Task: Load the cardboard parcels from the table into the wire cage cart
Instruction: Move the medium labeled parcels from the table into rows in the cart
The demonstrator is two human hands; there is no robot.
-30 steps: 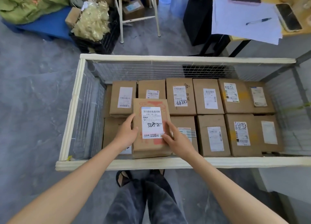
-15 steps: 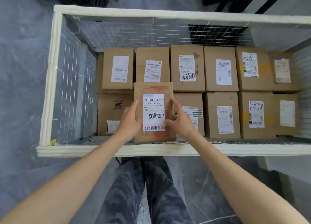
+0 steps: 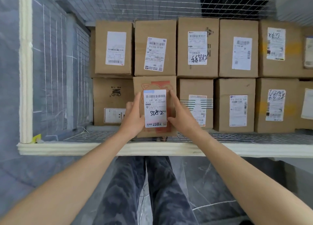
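The cardboard parcel (image 3: 155, 106), with a white label marked 5082 and a red print, sits in the front row of the wire cage cart (image 3: 67, 148). It lies between two other boxes. My left hand (image 3: 133, 118) grips its left edge, with the index finger lying along the label. On the right edge, my right hand (image 3: 182, 116) holds it with the thumb on top. Both forearms reach over the cart's cream front rail.
Several labelled cardboard boxes fill the cart in two rows. A box marked HEAVY (image 3: 111, 99) stands just left of the held parcel and a striped-label box (image 3: 196, 106) just right. Wire mesh walls close the left and far sides. My legs stand on grey floor below the rail.
Both hands have lowered the parcel down into the front row between its neighbours. The view has tipped down and closer, so the table and stool are out of sight.
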